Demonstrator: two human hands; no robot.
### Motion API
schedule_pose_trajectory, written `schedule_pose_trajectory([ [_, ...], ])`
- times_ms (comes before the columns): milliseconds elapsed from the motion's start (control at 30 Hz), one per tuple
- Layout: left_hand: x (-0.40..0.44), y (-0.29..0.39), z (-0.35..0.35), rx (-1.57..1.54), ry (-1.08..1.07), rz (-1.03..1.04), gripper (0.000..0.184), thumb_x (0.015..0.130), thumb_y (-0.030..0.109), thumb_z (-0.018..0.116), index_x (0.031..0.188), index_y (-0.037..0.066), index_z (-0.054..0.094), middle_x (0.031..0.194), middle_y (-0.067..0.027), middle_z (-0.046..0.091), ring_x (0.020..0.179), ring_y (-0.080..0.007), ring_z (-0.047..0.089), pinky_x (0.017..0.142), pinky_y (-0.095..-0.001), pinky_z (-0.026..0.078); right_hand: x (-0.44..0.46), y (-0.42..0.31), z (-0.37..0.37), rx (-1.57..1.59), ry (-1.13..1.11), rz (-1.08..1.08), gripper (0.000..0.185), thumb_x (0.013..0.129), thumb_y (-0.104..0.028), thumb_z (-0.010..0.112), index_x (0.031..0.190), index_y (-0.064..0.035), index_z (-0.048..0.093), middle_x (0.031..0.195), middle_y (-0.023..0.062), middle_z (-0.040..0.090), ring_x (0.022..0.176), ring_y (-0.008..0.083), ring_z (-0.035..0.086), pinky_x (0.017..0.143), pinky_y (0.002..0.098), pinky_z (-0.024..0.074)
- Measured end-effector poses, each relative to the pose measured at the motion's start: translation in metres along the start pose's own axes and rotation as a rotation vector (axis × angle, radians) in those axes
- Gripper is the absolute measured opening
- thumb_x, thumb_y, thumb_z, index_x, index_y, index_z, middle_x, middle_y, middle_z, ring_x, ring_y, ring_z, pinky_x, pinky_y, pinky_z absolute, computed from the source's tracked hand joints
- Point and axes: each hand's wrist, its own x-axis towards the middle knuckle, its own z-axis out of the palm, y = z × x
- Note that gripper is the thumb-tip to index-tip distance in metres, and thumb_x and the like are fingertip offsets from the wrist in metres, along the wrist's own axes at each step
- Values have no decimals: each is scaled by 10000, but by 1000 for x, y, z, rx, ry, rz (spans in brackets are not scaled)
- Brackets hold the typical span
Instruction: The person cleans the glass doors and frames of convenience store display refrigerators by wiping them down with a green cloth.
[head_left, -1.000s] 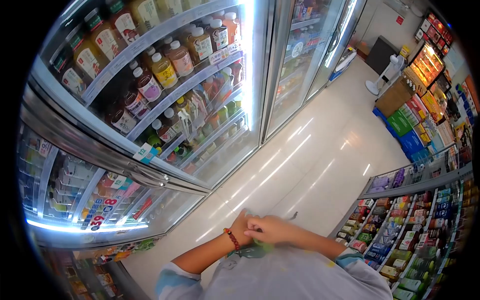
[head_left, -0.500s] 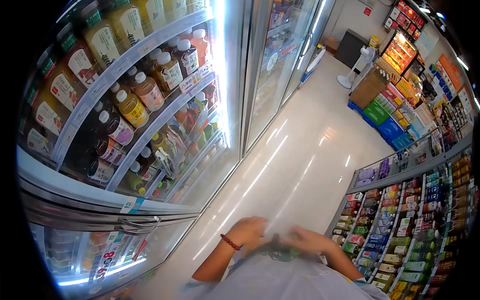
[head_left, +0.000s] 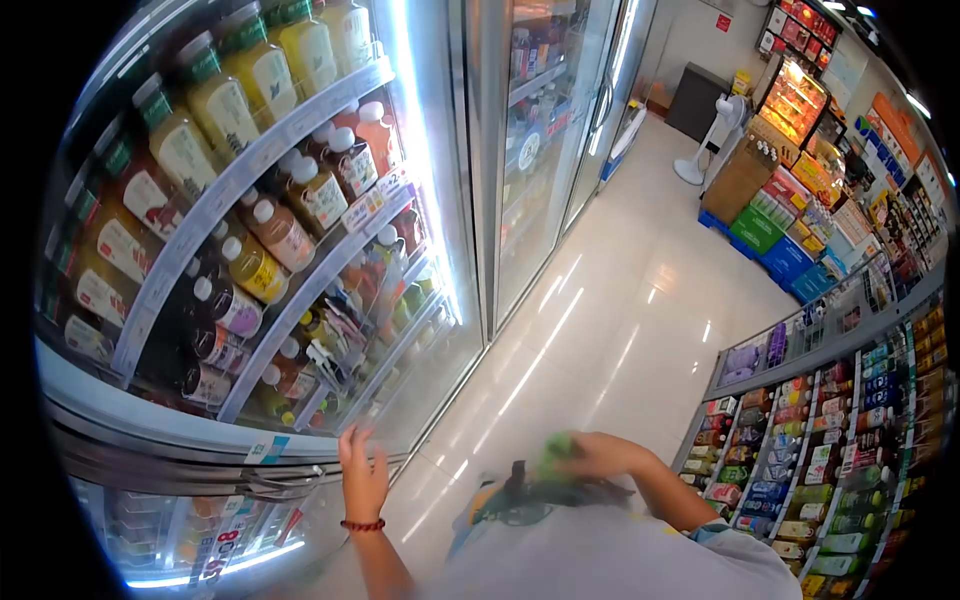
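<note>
My left hand [head_left: 364,478], with a red bead bracelet at the wrist, is raised with its fingers apart and holds nothing. It is near the cooler's metal door handle [head_left: 290,482], with a gap between them. My right hand [head_left: 590,458] is in front of my body, closed on a blurred green object [head_left: 557,457]. Below it, dark and patterned material [head_left: 515,500] lies against my light shirt [head_left: 600,555]. Bottles [head_left: 255,268] with white caps stand on the shelves behind the cooler's glass.
More glass coolers [head_left: 540,150] run along the left. Shiny floor tiles [head_left: 600,300] form the aisle. Shelves of bottled drinks [head_left: 800,480] are at the right. A white fan [head_left: 715,135] stands beside stacked boxes [head_left: 765,210] at the back.
My hands, together a second ago, have parted. My left hand has moved left and up towards the cooler handle. The green object now shows in my right hand.
</note>
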Motion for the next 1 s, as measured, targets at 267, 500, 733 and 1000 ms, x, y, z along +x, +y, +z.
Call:
schedule_pose_trajectory([
  [267, 1, 42, 26, 106, 224, -136, 344, 944, 52, 605, 1285, 4, 602, 1501, -255, 433, 1380, -445, 457, 1158, -479, 364, 114, -32, -112, 310, 218, -219, 514, 1002, -394, 709, 1311, 3, 601, 1135, 97, 713, 1030, 161, 663, 911, 315, 535],
  [500, 99, 194, 47, 307, 466, -147, 457, 917, -11, 572, 1374, 5, 561, 1573, -240, 371, 1444, -419, 393, 1190, -469, 307, 189, -122, -285, 727, 515, -843, 508, 966, -207, 747, 1358, -3, 497, 1246, 111, 647, 1158, 165, 604, 1011, 337, 482],
  [733, 202, 298, 70, 496, 540, -23, 746, 889, 29, 616, 1585, 8, 348, 1675, -298, 160, 1547, -497, 187, 1237, -583, 193, 234, -176, -381, 391, 917, -1026, 378, 845, -93, 744, 1158, -30, 542, 1037, 166, 572, 981, 382, 584, 842, 443, 481],
  [1000, 270, 341, 91, 788, 428, 105, 847, 868, 85, 702, 1615, 44, 305, 1678, -329, 130, 1547, -536, 136, 1235, -623, 160, 337, -129, -332, 135, 923, -1056, 420, 779, -125, 779, 1136, -58, 571, 1021, 167, 567, 985, 418, 555, 832, 505, 447],
])
